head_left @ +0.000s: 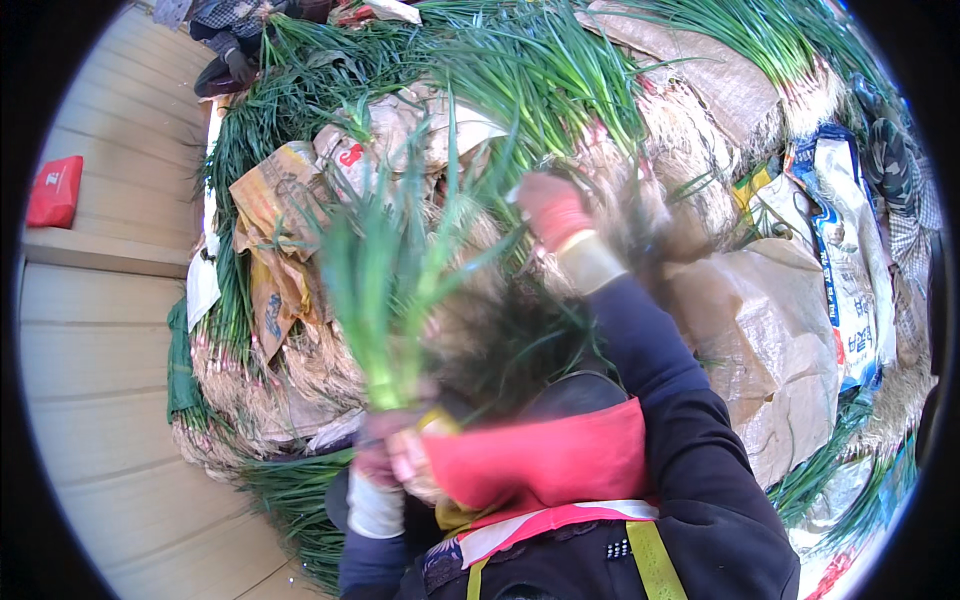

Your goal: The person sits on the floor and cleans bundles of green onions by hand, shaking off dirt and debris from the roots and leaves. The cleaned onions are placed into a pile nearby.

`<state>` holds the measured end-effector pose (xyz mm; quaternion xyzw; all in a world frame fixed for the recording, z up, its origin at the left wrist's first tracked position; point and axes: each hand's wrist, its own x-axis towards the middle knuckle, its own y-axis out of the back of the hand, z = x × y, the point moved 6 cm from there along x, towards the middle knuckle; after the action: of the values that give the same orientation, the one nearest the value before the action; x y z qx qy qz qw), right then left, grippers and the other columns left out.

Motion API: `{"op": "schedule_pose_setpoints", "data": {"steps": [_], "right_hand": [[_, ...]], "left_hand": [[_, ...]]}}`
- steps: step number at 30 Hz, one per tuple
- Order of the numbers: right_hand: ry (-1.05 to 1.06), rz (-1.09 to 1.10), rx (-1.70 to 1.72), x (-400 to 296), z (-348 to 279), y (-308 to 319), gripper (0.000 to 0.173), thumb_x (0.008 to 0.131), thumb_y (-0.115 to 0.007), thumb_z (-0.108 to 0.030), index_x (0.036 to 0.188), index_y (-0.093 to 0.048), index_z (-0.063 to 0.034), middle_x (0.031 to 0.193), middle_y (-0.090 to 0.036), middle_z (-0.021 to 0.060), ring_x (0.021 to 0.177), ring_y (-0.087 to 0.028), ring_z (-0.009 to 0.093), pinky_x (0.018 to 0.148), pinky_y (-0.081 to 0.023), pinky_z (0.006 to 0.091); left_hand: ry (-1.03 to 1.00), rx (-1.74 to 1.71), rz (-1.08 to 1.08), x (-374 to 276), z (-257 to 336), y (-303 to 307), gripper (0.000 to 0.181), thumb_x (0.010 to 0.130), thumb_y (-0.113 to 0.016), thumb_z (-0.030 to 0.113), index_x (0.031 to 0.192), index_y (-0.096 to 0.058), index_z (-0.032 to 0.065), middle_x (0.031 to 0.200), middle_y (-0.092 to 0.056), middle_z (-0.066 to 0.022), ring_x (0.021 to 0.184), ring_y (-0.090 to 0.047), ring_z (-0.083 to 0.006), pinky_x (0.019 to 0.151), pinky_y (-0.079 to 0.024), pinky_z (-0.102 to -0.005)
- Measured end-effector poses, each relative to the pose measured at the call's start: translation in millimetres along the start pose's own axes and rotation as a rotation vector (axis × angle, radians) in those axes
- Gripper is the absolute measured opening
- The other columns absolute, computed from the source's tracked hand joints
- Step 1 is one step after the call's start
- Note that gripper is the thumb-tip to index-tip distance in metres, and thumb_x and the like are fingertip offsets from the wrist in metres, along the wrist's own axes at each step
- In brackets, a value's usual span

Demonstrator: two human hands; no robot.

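In my gloved left hand [381, 442], low and left of centre, is a bunch of scallions [386, 322]. Their green leaves point up and away from me, blurred by motion; pale lower ends show beside the glove. My right hand [553, 210], in a reddish glove with a pale cuff, is reached forward over the edge of a scallion pile [547, 97]. Its fingers are blurred and turned away, so whether they grip anything is unclear. Long tan roots [615, 176] lie just right of that hand. A red cloth [540, 457] covers my lap.
Crumpled brown paper sacks [277, 225] lie on scallions at left. A tan woven sheet [757, 337] and a white-and-blue printed sack [851, 277] lie at right. Another person's gloved hand [238, 67] is at upper left. A red pouch [56, 191] rests on the panelled surface [97, 322].
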<state>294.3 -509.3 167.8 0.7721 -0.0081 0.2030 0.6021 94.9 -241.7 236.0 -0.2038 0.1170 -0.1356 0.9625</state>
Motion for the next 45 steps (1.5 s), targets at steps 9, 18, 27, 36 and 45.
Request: {"op": "schedule_pose_setpoints", "data": {"steps": [9,18,27,36,45], "right_hand": [[-0.363,-0.308,0.182,-103.1,102.0,16.2,0.027,0.078,-0.059,-0.026,0.090,-0.060,-0.0027,0.089,-0.062,0.0177,0.090,-0.061,0.031,0.078,-0.047,0.0383],[-0.806,-0.100,0.345,-60.3,180.1,16.1,0.037,0.073,-0.061,-0.025,0.102,-0.056,-0.0020,0.086,-0.061,0.0135,0.079,-0.057,0.023,0.072,-0.045,0.0357],[-0.543,-0.235,0.375,-14.9,50.7,65.5,0.047,0.072,-0.063,-0.024,0.110,-0.045,-0.0050,0.096,-0.062,0.0184,0.093,-0.060,0.033,0.078,-0.046,0.0409],[-0.730,0.098,0.898,-38.5,104.0,127.4,0.018,0.083,-0.051,-0.012,0.075,-0.064,-0.0031,0.064,-0.058,0.0037,0.062,-0.055,0.012,0.061,-0.043,0.0245],[-0.398,0.086,0.330,23.2,78.6,91.1,0.015,0.077,-0.055,-0.019,0.080,-0.057,-0.0051,0.081,-0.060,0.0155,0.072,-0.057,0.034,0.065,-0.044,0.0402]], "left_hand": [[-0.139,-0.690,-0.028,90.9,54.5,3.1,0.017,0.080,-0.056,0.004,0.084,-0.042,0.0129,0.076,-0.046,0.0005,0.077,-0.049,-0.0126,0.065,-0.047,-0.0263],[0.204,-0.293,0.331,81.3,-70.8,20.2,0.049,0.082,-0.057,0.024,0.123,-0.041,0.0011,0.077,-0.045,-0.0021,0.075,-0.051,-0.0205,0.055,-0.051,-0.0383],[-0.007,-0.526,0.069,73.7,-42.9,10.8,0.034,0.077,-0.059,0.013,0.109,-0.049,0.0042,0.075,-0.043,-0.0016,0.076,-0.046,-0.0174,0.078,-0.043,-0.0315],[0.079,-0.313,0.155,59.2,-41.3,6.1,0.034,0.075,-0.056,0.004,0.108,-0.048,0.0081,0.091,-0.053,-0.0029,0.075,-0.055,-0.0146,0.065,-0.052,-0.0288],[-0.110,0.094,0.266,69.3,-42.1,13.8,0.029,0.079,-0.057,0.006,0.107,-0.052,0.0045,0.087,-0.056,-0.0049,0.074,-0.057,-0.0154,0.064,-0.051,-0.0288]]}}
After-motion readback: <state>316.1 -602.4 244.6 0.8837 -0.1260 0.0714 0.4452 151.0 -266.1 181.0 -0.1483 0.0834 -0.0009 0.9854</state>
